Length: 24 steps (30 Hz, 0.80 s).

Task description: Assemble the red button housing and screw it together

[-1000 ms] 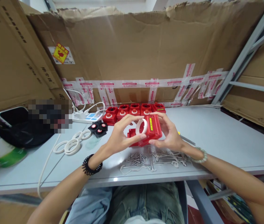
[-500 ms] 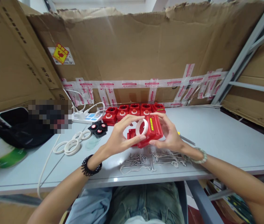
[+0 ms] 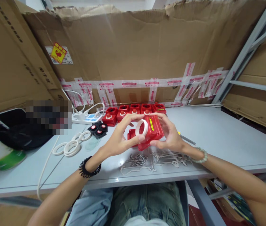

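Observation:
Between thumb and fingers, my left hand (image 3: 121,135) grips a white ring (image 3: 137,127) by its edge. The ring stands tilted against the left side of a red housing (image 3: 155,133) with a yellow label. My right hand (image 3: 171,135) is wrapped round the right side of that housing and holds it up above the table. Another red part (image 3: 132,134) shows behind the ring, partly hidden by my left hand. Below both hands lie a heap of screws (image 3: 137,160) and a tangle of metal rods with white cords (image 3: 170,157).
Several red units (image 3: 134,108) stand in a row at the back. To the left lie loose white rings (image 3: 72,148), black parts with red centres (image 3: 98,129) and a power strip (image 3: 88,118). A screwdriver (image 3: 187,139) lies right of my right hand. Cardboard (image 3: 133,47) walls the back.
The white ring has turned a little to show its opening more, still at the housing's left side. Both hands keep their hold; the whole view has shifted slightly.

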Tool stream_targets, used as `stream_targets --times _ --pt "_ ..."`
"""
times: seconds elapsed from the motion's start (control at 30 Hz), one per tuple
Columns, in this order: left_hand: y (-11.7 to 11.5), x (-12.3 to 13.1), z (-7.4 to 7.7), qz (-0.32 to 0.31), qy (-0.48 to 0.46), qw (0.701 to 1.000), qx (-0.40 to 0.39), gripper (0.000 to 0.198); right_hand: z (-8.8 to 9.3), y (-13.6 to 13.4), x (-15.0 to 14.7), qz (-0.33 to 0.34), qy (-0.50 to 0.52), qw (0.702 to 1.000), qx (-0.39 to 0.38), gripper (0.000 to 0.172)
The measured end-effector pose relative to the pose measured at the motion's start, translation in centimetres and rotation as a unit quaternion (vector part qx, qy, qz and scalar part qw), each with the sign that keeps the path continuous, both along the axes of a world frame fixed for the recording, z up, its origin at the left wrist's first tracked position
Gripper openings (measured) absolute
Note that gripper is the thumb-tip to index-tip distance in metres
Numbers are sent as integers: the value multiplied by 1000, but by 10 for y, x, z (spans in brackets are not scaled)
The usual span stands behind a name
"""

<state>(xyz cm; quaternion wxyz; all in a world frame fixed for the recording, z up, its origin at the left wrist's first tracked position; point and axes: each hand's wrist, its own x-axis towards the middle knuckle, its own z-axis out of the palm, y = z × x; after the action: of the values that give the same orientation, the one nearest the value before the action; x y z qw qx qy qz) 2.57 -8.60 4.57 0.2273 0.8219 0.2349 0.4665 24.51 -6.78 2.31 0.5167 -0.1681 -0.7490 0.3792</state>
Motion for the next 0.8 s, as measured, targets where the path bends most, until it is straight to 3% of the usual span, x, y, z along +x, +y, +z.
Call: stream_targets --times 0.1,0.27,0.5,0.8 --pt "0 -1 0 3 15 1000 27 49 -2 2 1 -4 -1 1000 7 84" --pt "1 -1 -1 -61 -13 998 1 63 -3 4 1 3 16 1000 -3 79" --pt "3 -1 -1 6 -26 999 25 54 0 3 0 -20 3 1000 10 81" --pt "1 3 -3 -20 -70 997 10 52 -3 2 -1 -29 10 998 52 86"
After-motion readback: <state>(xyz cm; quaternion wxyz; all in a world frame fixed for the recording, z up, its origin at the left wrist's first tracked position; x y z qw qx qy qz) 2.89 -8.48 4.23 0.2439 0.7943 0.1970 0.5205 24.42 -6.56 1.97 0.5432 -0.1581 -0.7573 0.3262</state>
